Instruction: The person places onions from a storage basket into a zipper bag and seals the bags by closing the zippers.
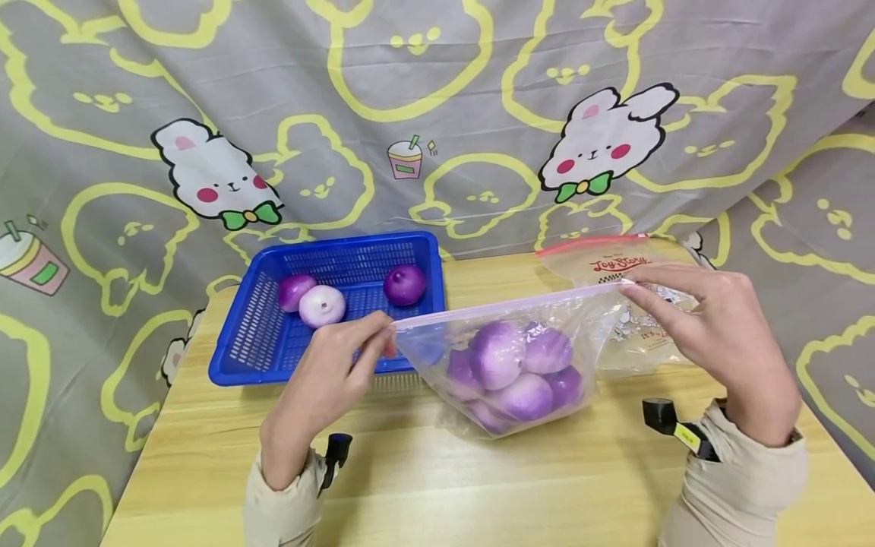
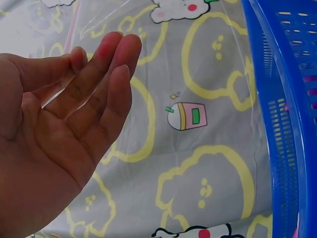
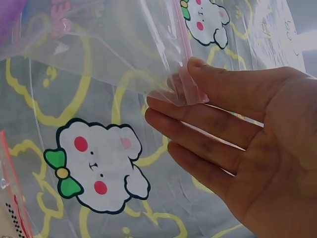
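Note:
A clear zip bag point(image 1: 437, 365) with a pale pink zip strip hangs stretched between both hands, bulging with several purple onions point(image 1: 499, 355). My left hand point(image 1: 335, 365) pinches the strip's left end between thumb and fingers. At the other end, my right hand point(image 1: 718, 327) pinches the top corner; the right wrist view shows the thumb point(image 3: 218, 74) on one side of the strip point(image 3: 190, 89) and fingers behind it. In the left wrist view the left hand point(image 2: 64, 119) has its fingertips together, with the bag's edge mostly out of sight.
A blue plastic basket point(image 1: 232, 327) stands at the back left with a pale onion point(image 1: 322, 306) and two purple ones in it. Behind the right hand lies a printed zip bag point(image 1: 642, 346) with a red strip. A patterned curtain point(image 1: 465, 213) backs the wooden table point(image 1: 424, 494).

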Available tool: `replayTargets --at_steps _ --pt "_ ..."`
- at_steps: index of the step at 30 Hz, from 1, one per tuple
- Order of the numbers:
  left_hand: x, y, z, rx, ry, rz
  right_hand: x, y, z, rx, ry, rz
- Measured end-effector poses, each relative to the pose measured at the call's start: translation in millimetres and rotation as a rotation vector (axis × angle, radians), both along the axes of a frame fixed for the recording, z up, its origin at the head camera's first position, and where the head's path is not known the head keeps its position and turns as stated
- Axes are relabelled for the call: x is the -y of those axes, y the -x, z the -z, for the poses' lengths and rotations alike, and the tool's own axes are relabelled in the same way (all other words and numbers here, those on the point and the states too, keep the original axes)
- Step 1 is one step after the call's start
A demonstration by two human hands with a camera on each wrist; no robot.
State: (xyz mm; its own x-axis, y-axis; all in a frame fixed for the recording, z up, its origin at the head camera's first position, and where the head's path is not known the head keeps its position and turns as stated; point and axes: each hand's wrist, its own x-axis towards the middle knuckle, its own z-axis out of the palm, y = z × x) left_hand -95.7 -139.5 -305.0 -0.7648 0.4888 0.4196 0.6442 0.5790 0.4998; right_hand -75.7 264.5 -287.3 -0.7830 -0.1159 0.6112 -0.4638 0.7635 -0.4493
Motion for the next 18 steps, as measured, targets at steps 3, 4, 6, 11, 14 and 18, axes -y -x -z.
replayTargets --at_steps 3,4,6,11,14,18 --pt "-0.1 1.1 0.1 0.009 0.007 -0.014 0.7 -0.5 -0.1 0.014 0.003 0.006" --pt "-0.2 0.8 -0.2 0.010 0.011 -0.021 1.2 -0.7 -0.5 0.020 0.006 0.007" --pt "-0.5 -0.5 -1.0 0.007 0.024 -0.037 2.6 -1.0 -1.3 0.029 0.011 0.014" --pt "-3.6 -5.9 -2.9 -0.026 0.044 -0.054 4.8 -2.1 -2.2 0.057 0.032 0.049" --pt "-6.9 -6.5 -2.8 -0.037 0.036 -0.047 3.9 -0.8 -0.8 0.081 0.034 0.064" --pt "-9.8 -5.0 -1.2 -0.027 0.020 -0.047 0.6 6.8 5.4 0.108 0.033 0.077"
